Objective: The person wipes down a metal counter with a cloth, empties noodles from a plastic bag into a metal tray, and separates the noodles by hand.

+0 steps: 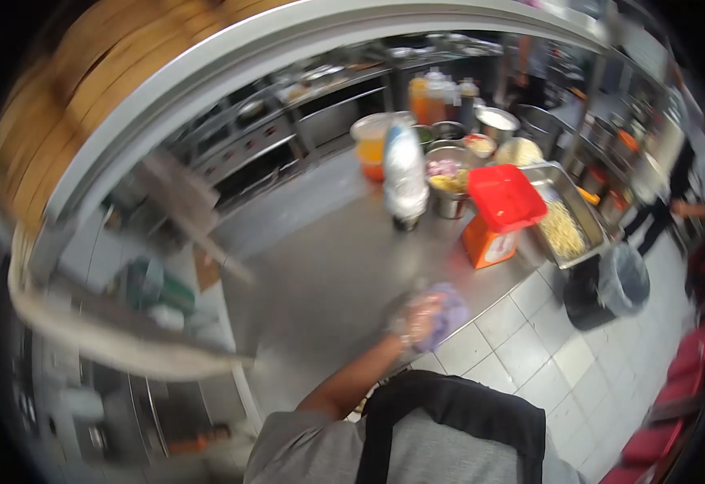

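Observation:
My left hand (418,319), in a clear plastic glove, is closed on a purple cloth (451,311). Hand and cloth are at the front edge of the steel table (312,266), blurred by motion. Beyond them stands an orange kitchen scale (488,242) with a red tray (507,198) on top. Left of the scale is an upright bottle-like shape wrapped in silvery material (405,173). No part of my right hand shows.
Behind the scale stand a metal pot of chopped food (451,202), a tub of orange liquid (371,149) and squeeze bottles (437,95). A steel pan of pale strips (562,226) lies right, above a lined bin (622,278). Another person (700,161) stands far right.

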Demonstrator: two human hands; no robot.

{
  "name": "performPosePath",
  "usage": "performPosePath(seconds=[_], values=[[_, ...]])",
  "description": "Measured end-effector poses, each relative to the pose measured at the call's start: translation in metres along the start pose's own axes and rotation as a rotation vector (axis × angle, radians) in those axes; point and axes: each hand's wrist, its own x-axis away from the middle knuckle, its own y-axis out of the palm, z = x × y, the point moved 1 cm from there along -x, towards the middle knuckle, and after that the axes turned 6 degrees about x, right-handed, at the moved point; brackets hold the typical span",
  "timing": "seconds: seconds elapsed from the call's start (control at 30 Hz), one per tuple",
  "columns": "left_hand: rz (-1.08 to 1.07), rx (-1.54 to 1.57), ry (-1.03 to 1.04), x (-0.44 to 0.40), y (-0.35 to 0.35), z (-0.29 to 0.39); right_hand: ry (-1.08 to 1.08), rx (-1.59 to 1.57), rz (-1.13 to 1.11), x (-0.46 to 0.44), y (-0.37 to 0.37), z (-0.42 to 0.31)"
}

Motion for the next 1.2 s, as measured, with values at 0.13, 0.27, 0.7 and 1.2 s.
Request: performPosePath(seconds=[0.13, 0.27, 0.7, 1.2], values=[[0.103, -0.030, 0.382, -0.045, 0.073, -0.006, 0.531, -0.617, -0.151, -0.057, -0.102, -0.019], [0.320, -0.687, -0.012, -0.043, 0.056, 0.096, 0.613, -0.608, -0.212, -0.112, -0.186, -0.052], [1.569, -0.554, -0.980, 0.537, 0.215, -0.087, 0.040, -0.146, -0.727, -0.288, -0.115, -0.334], [3.549, -0.346, 0.375, 0.828, 0.524, 0.246, -0.134, 0.041, -0.996, -0.212, -0.045, -0.410]])
